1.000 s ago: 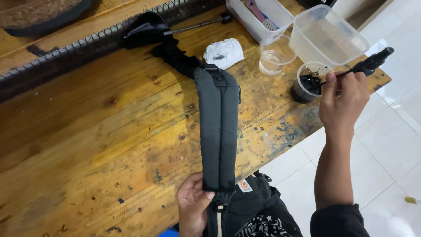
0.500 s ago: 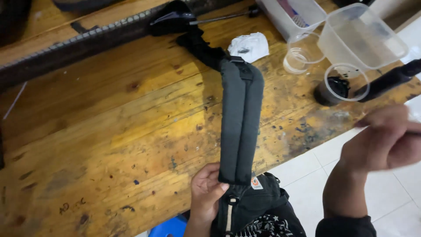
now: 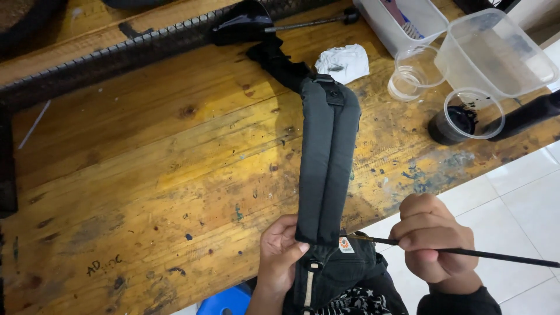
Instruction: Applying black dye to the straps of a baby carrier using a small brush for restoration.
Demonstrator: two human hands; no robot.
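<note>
Charcoal padded strap point(image 3: 326, 163) lies lengthwise on the worn wooden bench point(image 3: 146, 192), far end near a crumpled white rag point(image 3: 344, 62), near end at the bench edge where it joins a black bag point(image 3: 335, 274) hanging below. Left hand point(image 3: 280, 254) pinches the strap's near end, thumb on top, pressing it flat. Right hand point(image 3: 434, 239) is closed around a thin paintbrush point(image 3: 466, 252), handle trailing out right, bristle end aimed at the strap's base beside a small white label point(image 3: 346, 245); whether the tip touches the fabric cannot be told. Clear cup of black paint point(image 3: 464, 119) sits at the far right, well apart from the work point, beside an empty cup point(image 3: 411, 73) and a clear tub point(image 3: 496, 49). Judgement: the work needs the strap kept taut and flat under the left thumb, short light strokes along the seam, brush lightly loaded so nothing bleeds onto the label. Fingers should stay clear of wet areas.
</note>
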